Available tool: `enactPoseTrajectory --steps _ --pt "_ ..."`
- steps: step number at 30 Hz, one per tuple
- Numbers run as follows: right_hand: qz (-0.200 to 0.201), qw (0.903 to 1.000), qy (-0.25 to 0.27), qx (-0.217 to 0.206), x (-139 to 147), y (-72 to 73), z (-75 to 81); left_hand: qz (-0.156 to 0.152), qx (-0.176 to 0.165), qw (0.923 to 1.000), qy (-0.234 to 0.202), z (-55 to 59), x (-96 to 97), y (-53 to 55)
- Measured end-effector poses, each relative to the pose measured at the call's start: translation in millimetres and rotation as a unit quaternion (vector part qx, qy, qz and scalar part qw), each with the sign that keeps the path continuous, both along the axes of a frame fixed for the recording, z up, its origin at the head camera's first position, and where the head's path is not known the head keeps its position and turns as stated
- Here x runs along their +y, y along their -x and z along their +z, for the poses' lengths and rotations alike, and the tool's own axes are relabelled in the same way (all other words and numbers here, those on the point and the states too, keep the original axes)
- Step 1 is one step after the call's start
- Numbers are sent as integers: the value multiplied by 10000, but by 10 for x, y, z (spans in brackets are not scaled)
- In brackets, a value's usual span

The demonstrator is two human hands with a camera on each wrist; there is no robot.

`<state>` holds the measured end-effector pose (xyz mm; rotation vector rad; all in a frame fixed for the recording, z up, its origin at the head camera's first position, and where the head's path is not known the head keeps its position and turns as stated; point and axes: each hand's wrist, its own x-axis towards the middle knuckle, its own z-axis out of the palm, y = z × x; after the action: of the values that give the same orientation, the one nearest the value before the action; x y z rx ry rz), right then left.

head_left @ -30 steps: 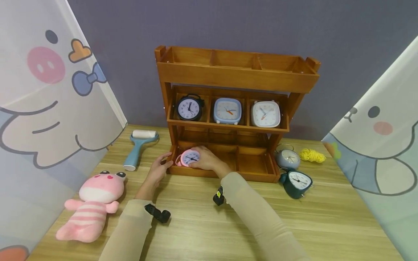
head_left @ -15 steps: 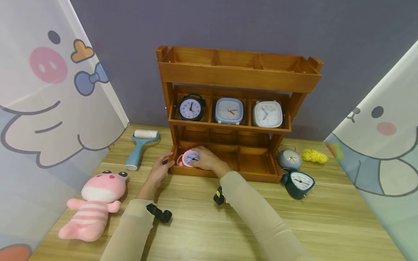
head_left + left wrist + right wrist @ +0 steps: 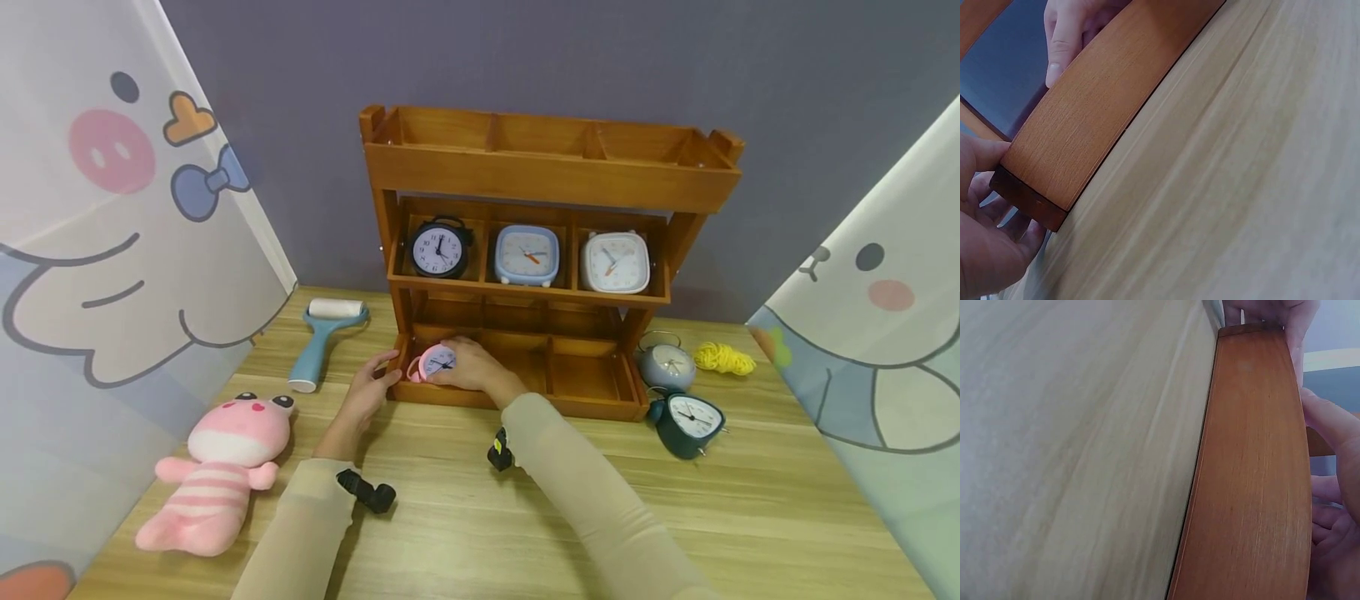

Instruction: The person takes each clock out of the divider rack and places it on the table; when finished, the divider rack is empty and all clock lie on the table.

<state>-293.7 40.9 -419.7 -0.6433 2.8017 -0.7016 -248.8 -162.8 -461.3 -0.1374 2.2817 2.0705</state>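
A small pink alarm clock (image 3: 433, 362) stands in the bottom left compartment of a wooden three-tier shelf (image 3: 547, 175). My right hand (image 3: 471, 367) grips the clock from its right side, fingers curled over its top. My left hand (image 3: 369, 385) rests against the left front corner of the bottom tray, thumb stretched toward the clock. In the left wrist view the tray's front board (image 3: 1104, 106) runs diagonally, with my left hand (image 3: 985, 244) at its end. In the right wrist view the same board (image 3: 1254, 475) hides the clock, and my right hand (image 3: 1335, 494) shows behind it.
The middle tier holds a black clock (image 3: 438, 248), a blue clock (image 3: 527, 254) and a white clock (image 3: 613, 262). On the table (image 3: 570, 517), a grey clock (image 3: 666, 365), a dark green clock (image 3: 690, 417) and yellow string (image 3: 720, 357) lie right of the shelf. A lint roller (image 3: 318, 337) and pink plush (image 3: 221, 467) lie left.
My right hand has eased the pink clock slightly deeper into the bottom left compartment. My left hand has stayed at the tray's corner.
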Motion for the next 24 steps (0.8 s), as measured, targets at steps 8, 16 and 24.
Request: enactPoseTrajectory --steps 8,16,24 --pt "-136 9999 -58 2 -26 -7 22 15 40 10000 -20 -24 0 -9" --pt "55 10000 17 15 36 54 -7 89 54 9999 -84 -32 28 -2" --pt "687 9967 -357 241 89 153 -13 97 150 9998 -69 -33 30 -9"
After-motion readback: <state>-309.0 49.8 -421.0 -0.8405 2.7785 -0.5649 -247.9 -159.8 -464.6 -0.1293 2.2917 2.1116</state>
